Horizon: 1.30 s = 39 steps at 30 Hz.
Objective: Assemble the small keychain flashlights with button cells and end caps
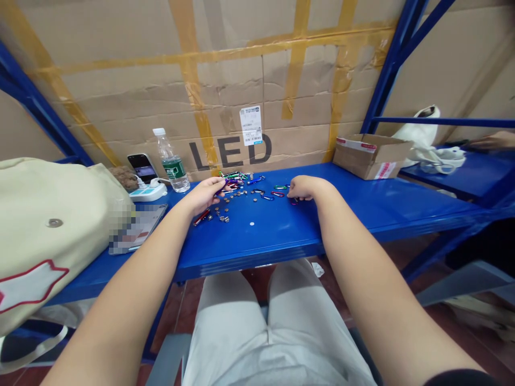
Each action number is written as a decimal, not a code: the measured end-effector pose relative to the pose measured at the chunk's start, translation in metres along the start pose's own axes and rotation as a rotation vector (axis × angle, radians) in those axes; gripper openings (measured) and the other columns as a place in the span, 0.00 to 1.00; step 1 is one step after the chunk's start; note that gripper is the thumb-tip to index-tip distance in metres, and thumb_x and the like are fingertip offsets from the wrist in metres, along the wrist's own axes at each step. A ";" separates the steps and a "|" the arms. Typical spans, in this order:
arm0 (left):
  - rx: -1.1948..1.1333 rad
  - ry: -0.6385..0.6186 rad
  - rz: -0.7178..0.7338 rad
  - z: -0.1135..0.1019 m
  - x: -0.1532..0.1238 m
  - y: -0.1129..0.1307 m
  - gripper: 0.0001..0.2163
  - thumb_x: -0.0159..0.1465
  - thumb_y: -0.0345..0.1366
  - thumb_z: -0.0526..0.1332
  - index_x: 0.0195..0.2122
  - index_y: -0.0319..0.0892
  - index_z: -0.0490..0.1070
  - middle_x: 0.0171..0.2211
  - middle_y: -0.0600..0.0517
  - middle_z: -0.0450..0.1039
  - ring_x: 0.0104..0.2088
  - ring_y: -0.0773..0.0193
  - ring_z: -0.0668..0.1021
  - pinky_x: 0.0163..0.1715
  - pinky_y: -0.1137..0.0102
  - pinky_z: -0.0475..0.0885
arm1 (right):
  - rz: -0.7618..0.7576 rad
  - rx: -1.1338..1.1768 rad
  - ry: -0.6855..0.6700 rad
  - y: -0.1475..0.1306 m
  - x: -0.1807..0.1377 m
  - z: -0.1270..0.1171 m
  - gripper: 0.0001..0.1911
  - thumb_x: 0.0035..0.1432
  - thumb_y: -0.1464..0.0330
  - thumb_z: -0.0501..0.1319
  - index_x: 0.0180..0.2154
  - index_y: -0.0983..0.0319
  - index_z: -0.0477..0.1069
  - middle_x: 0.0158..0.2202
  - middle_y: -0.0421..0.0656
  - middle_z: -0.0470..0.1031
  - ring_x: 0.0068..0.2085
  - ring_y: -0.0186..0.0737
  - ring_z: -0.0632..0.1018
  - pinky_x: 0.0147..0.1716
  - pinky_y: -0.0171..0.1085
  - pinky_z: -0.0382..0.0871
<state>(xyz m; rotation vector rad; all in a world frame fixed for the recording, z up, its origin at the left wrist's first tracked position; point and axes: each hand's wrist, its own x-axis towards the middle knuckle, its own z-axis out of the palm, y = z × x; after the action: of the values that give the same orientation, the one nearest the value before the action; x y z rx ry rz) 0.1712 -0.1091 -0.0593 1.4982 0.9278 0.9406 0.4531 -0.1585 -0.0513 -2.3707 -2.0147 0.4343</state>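
Note:
My left hand (207, 195) is closed around a shiny purple piece (220, 187), partly hidden by the fingers, its kind unclear. Beyond it lies a pile of coloured metal pieces (235, 176). My right hand (303, 187) is closed, fingertips down at the table, pinching a small dark carabiner (294, 202) that shows beneath them. Just left of that hand lie a red carabiner (277, 194), a green carabiner (280, 187) and a blue carabiner (267, 198). A blue tube (254, 182) and a red tube (201, 217) lie near the left hand, among several small round metal discs (255, 200).
The blue table (249, 244) stands against a large cardboard sheet (281, 86). To the left are a cream bag (52, 214), a tablet-like object (139, 230), a power strip (148, 192), a phone (142, 167) and a water bottle (173, 163). An open carton (368, 155) stands back right.

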 end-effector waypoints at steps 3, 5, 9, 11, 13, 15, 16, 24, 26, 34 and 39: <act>0.021 -0.014 -0.010 0.000 -0.001 0.001 0.08 0.58 0.38 0.64 0.35 0.39 0.70 0.32 0.50 0.74 0.24 0.74 0.70 0.18 0.81 0.61 | 0.002 0.080 -0.006 0.003 0.001 0.000 0.10 0.54 0.67 0.58 0.34 0.65 0.75 0.28 0.45 0.75 0.23 0.33 0.71 0.23 0.33 0.67; 0.026 -0.024 -0.014 0.000 -0.001 0.000 0.09 0.58 0.39 0.64 0.35 0.39 0.70 0.33 0.50 0.74 0.24 0.74 0.70 0.18 0.81 0.61 | -0.026 0.126 -0.037 0.006 -0.002 -0.001 0.10 0.54 0.67 0.59 0.37 0.63 0.75 0.30 0.44 0.75 0.23 0.32 0.71 0.23 0.32 0.67; 0.036 -0.025 -0.020 0.001 -0.003 0.001 0.10 0.57 0.39 0.65 0.35 0.39 0.69 0.34 0.49 0.74 0.23 0.74 0.70 0.18 0.80 0.61 | -0.086 0.132 -0.099 0.006 -0.010 -0.002 0.11 0.52 0.67 0.61 0.40 0.59 0.74 0.30 0.42 0.74 0.22 0.30 0.70 0.23 0.31 0.66; 0.038 -0.043 -0.007 0.003 -0.006 0.004 0.10 0.57 0.40 0.65 0.34 0.39 0.69 0.34 0.50 0.74 0.23 0.74 0.70 0.18 0.80 0.61 | -0.071 0.112 -0.083 0.002 -0.014 -0.002 0.09 0.53 0.68 0.60 0.37 0.62 0.75 0.28 0.43 0.74 0.20 0.30 0.69 0.23 0.33 0.67; 0.017 -0.111 0.009 0.005 -0.011 0.008 0.11 0.56 0.41 0.65 0.34 0.39 0.69 0.34 0.50 0.73 0.23 0.74 0.69 0.18 0.79 0.61 | -0.044 0.135 -0.067 -0.002 -0.016 -0.001 0.08 0.55 0.70 0.58 0.34 0.64 0.75 0.27 0.43 0.73 0.19 0.30 0.68 0.23 0.34 0.67; -0.019 -0.220 0.012 0.007 -0.016 0.012 0.12 0.56 0.41 0.66 0.35 0.39 0.69 0.34 0.50 0.72 0.23 0.74 0.68 0.19 0.78 0.62 | -0.029 0.186 -0.070 -0.003 -0.016 -0.001 0.08 0.55 0.71 0.57 0.34 0.65 0.75 0.26 0.43 0.74 0.19 0.30 0.69 0.24 0.33 0.68; -0.035 -0.270 0.009 0.008 -0.018 0.014 0.12 0.56 0.41 0.66 0.35 0.39 0.69 0.34 0.50 0.72 0.23 0.74 0.67 0.20 0.78 0.62 | -0.031 0.206 -0.078 -0.002 -0.016 -0.001 0.08 0.55 0.72 0.58 0.36 0.65 0.75 0.27 0.43 0.74 0.20 0.30 0.70 0.24 0.33 0.68; -0.005 -0.301 -0.018 0.010 -0.020 0.014 0.12 0.57 0.41 0.65 0.35 0.39 0.69 0.33 0.49 0.72 0.23 0.73 0.67 0.20 0.77 0.62 | -0.180 -0.019 -0.013 0.005 -0.014 -0.001 0.11 0.50 0.63 0.64 0.36 0.60 0.76 0.33 0.41 0.77 0.32 0.37 0.75 0.29 0.32 0.66; 0.007 -0.303 -0.011 0.010 -0.019 0.012 0.12 0.57 0.42 0.65 0.35 0.39 0.69 0.34 0.49 0.72 0.23 0.73 0.67 0.20 0.77 0.61 | -0.196 -0.069 0.018 0.002 -0.016 0.000 0.10 0.50 0.61 0.64 0.32 0.61 0.76 0.33 0.41 0.77 0.33 0.39 0.76 0.29 0.32 0.65; 0.168 -0.294 0.057 0.010 -0.012 0.003 0.12 0.58 0.45 0.62 0.31 0.40 0.69 0.32 0.50 0.71 0.23 0.72 0.68 0.18 0.77 0.60 | -0.362 0.238 0.109 -0.005 -0.014 0.004 0.11 0.53 0.60 0.61 0.31 0.63 0.73 0.29 0.41 0.75 0.30 0.34 0.74 0.27 0.30 0.64; 0.319 -0.106 0.129 0.017 -0.010 0.001 0.13 0.60 0.47 0.59 0.29 0.42 0.67 0.18 0.57 0.58 0.16 0.71 0.60 0.16 0.74 0.55 | -0.556 0.509 0.058 -0.046 -0.017 0.005 0.12 0.54 0.61 0.60 0.37 0.63 0.70 0.33 0.42 0.76 0.29 0.30 0.74 0.24 0.28 0.63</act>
<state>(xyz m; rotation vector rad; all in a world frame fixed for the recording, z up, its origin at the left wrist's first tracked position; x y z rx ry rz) 0.1829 -0.1246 -0.0604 1.8783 0.9441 0.8222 0.4050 -0.1673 -0.0442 -1.4519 -2.0943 0.7277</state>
